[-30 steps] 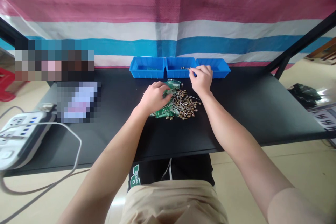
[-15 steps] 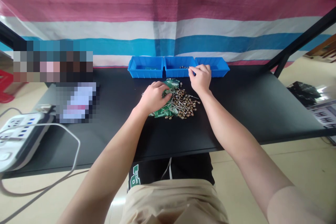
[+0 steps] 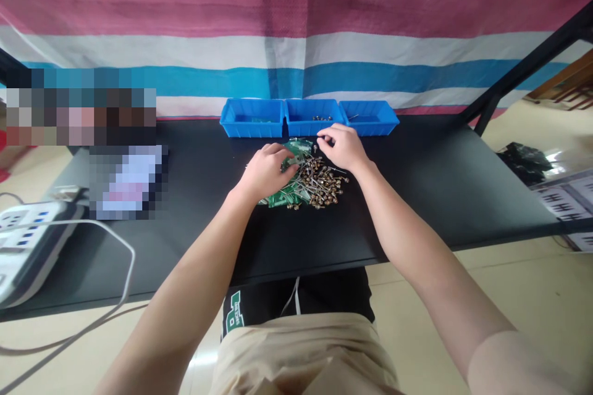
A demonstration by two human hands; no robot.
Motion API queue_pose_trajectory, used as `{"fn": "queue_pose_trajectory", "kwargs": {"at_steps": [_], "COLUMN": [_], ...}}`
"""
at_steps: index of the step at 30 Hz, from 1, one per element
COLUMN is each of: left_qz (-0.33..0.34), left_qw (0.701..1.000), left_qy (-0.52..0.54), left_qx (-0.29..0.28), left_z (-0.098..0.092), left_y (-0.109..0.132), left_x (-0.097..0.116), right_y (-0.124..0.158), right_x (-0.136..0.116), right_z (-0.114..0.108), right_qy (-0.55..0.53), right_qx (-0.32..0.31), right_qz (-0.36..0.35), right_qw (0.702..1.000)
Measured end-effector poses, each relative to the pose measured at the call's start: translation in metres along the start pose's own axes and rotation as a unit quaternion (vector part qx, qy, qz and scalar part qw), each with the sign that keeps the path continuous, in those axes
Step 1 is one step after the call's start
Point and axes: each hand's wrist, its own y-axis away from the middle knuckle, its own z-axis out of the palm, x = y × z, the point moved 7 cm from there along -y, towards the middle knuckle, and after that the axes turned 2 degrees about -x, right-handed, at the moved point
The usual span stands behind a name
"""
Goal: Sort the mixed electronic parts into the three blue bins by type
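My left hand (image 3: pixel 267 171) rests against the left side of a mixed pile, fingers curved and thumb apart. Under and beside it are green flat pieces (image 3: pixel 278 199), their exact kind unclear. Brass-coloured, screw-like pieces with thin shanks (image 3: pixel 327 188) make up the pile's right part. My right hand (image 3: pixel 343 148) hovers just behind the pile, thumb and forefinger apart, with nothing visible between them. Close to those fingertips lies a single small screw-like piece (image 3: pixel 315 149). Behind stand a left blue bin (image 3: pixel 252 129), a middle blue bin (image 3: pixel 301 129) and a right blue bin (image 3: pixel 384 126).
Small brownish pieces lie in the middle bin, something thin in the right one, and a little green in the left. A white power strip (image 3: pixel 28 247) with a looping cable (image 3: pixel 132 265) occupies the table's left end. Striped sheeting (image 3: pixel 185 6) hangs behind the black table (image 3: pixel 430 185).
My right hand has drawn back from the middle bin towards the pile, and its fingers have parted. My left hand stays at the pile. The whole view has shifted slightly.
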Motion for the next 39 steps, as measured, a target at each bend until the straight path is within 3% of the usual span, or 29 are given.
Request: {"fn": "queue_pose_trajectory", "kwargs": {"at_steps": [4,11,24,39], "left_qz": [0.011,0.016,0.012,0.01], "left_qw": [1.0,1.0,1.0,1.0], "left_qy": [0.006,0.019,0.013,0.017], "left_qx": [-0.004,-0.002,-0.009,-0.001], "left_z": [0.002,0.005,0.004,0.005], "left_y": [-0.001,-0.001,0.0,0.001], "left_x": [0.0,-0.002,-0.002,-0.003], "right_y": [0.009,0.017,0.02,0.019], "right_x": [-0.018,-0.026,-0.021,-0.025], "right_z": [0.007,0.01,0.017,0.018], "right_qy": [-0.022,-0.052,-0.038,-0.079], "right_qx": [-0.136,-0.232,-0.224,-0.216], "right_qz": [-0.018,0.002,0.054,0.065], "right_qw": [0.99,0.971,0.972,0.971]}}
